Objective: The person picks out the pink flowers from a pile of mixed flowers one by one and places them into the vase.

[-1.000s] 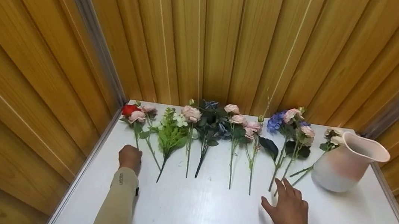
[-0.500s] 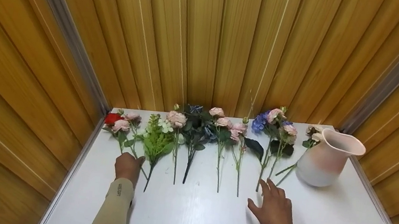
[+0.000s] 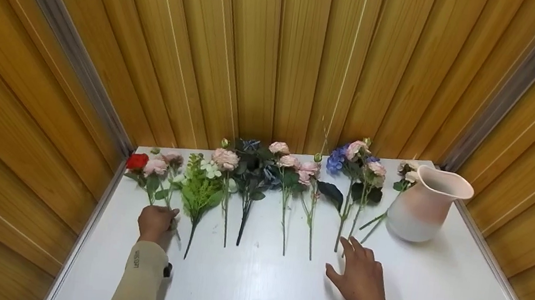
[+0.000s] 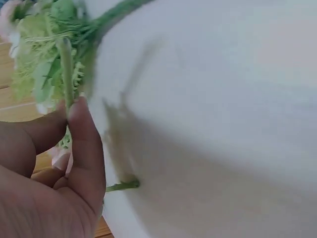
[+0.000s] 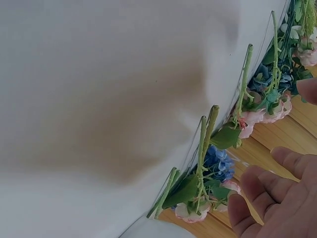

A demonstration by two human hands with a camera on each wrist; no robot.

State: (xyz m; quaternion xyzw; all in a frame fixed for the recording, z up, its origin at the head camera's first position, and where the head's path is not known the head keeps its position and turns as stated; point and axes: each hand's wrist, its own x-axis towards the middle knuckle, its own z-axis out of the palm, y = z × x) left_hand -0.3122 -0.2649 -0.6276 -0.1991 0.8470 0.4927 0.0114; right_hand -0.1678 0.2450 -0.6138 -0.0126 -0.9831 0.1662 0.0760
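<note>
Flower stem (image 4: pixel 67 72) pinched in L hand (image 3: pixel 154 223), nr far-left corner of table (image 3: pixel 251 289).
R hand (image 3: pixel 361 277): fingers loosely apart, nr stem end of blue flower (image 3: pixel 335 164); pink-white vase (image 3: pixel 422 210) nr far-right corner, other flowers (image 3: pixel 225 159) along far edge.

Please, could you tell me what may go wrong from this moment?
The left hand pinches a green stem close to the leafy spray; lifting it might catch and drag those leaves.

The right hand has its fingertips near the stems under the blue flowers, so a small move could push them out of line.

The vase stands upright beyond that hand; a wide swing might knock it over.
</note>
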